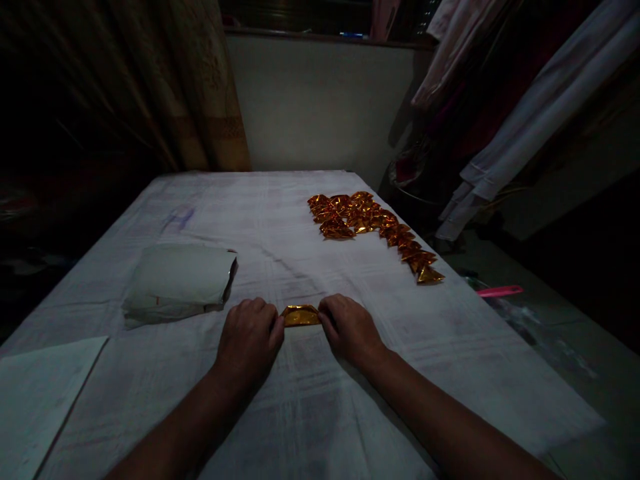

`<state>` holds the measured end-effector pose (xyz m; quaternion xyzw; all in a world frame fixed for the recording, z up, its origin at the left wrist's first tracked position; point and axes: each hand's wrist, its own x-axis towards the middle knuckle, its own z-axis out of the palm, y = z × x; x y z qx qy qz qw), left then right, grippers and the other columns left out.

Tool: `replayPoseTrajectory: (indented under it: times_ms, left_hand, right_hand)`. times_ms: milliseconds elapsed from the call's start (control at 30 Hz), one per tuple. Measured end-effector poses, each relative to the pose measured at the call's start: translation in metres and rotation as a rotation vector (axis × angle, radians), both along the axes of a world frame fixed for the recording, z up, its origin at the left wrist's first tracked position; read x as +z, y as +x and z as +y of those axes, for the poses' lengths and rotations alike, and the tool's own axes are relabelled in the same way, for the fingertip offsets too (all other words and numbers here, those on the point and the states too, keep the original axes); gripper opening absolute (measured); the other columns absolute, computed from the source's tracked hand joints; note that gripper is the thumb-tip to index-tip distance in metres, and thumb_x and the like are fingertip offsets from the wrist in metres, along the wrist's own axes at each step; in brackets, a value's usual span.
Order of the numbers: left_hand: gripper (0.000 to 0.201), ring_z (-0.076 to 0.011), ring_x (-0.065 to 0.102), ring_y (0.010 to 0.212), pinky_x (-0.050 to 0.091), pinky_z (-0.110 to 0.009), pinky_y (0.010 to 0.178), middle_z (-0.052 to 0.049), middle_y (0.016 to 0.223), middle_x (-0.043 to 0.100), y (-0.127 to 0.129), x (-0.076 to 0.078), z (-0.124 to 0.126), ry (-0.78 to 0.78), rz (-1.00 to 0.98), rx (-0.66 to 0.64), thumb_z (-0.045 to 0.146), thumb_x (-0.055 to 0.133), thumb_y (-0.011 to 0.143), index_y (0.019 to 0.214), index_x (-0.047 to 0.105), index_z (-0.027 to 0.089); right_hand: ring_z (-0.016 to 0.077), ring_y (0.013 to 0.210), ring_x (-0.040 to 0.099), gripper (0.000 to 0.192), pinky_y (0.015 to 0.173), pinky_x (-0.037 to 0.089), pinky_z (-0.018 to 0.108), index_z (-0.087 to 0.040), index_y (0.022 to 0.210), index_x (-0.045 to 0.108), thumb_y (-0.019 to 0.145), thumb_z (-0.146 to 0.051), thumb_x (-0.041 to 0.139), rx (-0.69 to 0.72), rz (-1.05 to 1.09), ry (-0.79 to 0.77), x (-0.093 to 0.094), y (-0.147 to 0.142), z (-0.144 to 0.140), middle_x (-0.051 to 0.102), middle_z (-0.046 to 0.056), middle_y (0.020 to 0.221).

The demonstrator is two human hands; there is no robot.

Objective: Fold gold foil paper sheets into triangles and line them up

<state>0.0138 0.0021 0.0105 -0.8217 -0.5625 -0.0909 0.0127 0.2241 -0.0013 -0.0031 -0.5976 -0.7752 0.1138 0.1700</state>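
Between my two hands a folded piece of gold foil paper lies at the cloth surface, a flat strip with slanted upper corners. The fingers of my left hand are closed at its left end. At the right end, my right hand pinches it between thumb and fingers. Farther back on the right sit several finished-looking folded gold foil pieces, boat-shaped and shiny, in a cluster with a row trailing toward me. To the left of my left hand lies a stack of greyish paper sheets, its right edge dark and shiny.
A white cloth with faint checks covers the table. At the near left lies a flat pale sheet or board. A curtain hangs behind on the left, clothes on the right. Something pink lies beyond the right edge.
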Motion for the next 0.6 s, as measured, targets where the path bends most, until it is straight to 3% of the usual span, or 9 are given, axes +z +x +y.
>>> replayPoseTrajectory:
  times_ms: [233, 333, 400, 467, 533, 600]
  left_hand:
    - [0.015, -0.0263, 0.057, 0.086, 0.039, -0.039, 0.077, -0.006, 0.086, 0.062, -0.001, -0.002, -0.001, -0.004, -0.049, 0.028, 0.024, 0.054, 0.095, 0.083, 0.061, 0.019]
    - [0.014, -0.0264, 0.057, 0.087, 0.039, -0.040, 0.080, -0.006, 0.087, 0.063, 0.000, -0.002, -0.002, 0.000, -0.052, 0.025, 0.024, 0.053, 0.096, 0.084, 0.060, 0.020]
    - [0.014, -0.0267, 0.057, 0.088, 0.039, -0.040, 0.081, -0.006, 0.087, 0.062, 0.001, -0.002, -0.003, 0.012, -0.045, 0.024, 0.023, 0.052, 0.096, 0.084, 0.060, 0.020]
    - [0.015, -0.0272, 0.057, 0.089, 0.040, -0.041, 0.081, -0.007, 0.087, 0.062, 0.002, -0.003, -0.003, 0.021, -0.038, 0.024, 0.022, 0.051, 0.096, 0.083, 0.059, 0.020]
    - [0.017, -0.0276, 0.057, 0.089, 0.040, -0.041, 0.081, -0.007, 0.087, 0.062, 0.002, -0.003, -0.003, 0.021, -0.033, 0.023, 0.022, 0.050, 0.096, 0.082, 0.059, 0.020]
    - [0.018, -0.0281, 0.057, 0.090, 0.040, -0.042, 0.082, -0.008, 0.087, 0.062, 0.002, -0.003, -0.003, 0.015, -0.032, 0.020, 0.022, 0.048, 0.097, 0.083, 0.060, 0.020]
  right_hand:
    - [0.0225, 0.089, 0.063, 0.019, 0.076, 0.049, 0.033, -0.021, 0.107, 0.068, 0.098, -0.017, 0.052, 0.062, -0.002, 0.136, -0.011, 0.004, 0.000, 0.069, 0.009, 0.101]
    - [0.0257, 0.109, 0.062, 0.028, 0.089, 0.050, 0.038, -0.022, 0.122, 0.066, 0.098, -0.019, 0.052, 0.120, 0.012, 0.237, -0.012, 0.003, -0.002, 0.069, 0.012, 0.122]
    - [0.0290, 0.132, 0.051, 0.039, 0.106, 0.043, 0.047, -0.020, 0.137, 0.059, 0.099, -0.023, 0.052, 0.240, -0.015, 0.256, -0.011, -0.001, -0.005, 0.060, 0.014, 0.141]
    - [0.0283, 0.147, 0.035, 0.050, 0.120, 0.028, 0.053, -0.019, 0.150, 0.047, 0.101, -0.031, 0.050, 0.386, -0.065, 0.183, -0.009, -0.006, -0.009, 0.049, 0.012, 0.155]
    - [0.0260, 0.152, 0.028, 0.058, 0.125, 0.016, 0.054, -0.020, 0.156, 0.037, 0.103, -0.041, 0.047, 0.462, -0.107, 0.069, -0.006, -0.009, -0.012, 0.041, 0.010, 0.160]
    - [0.0257, 0.153, 0.025, 0.063, 0.126, 0.012, 0.053, -0.020, 0.158, 0.033, 0.103, -0.047, 0.046, 0.445, -0.127, -0.014, -0.003, -0.007, -0.015, 0.036, 0.010, 0.163]
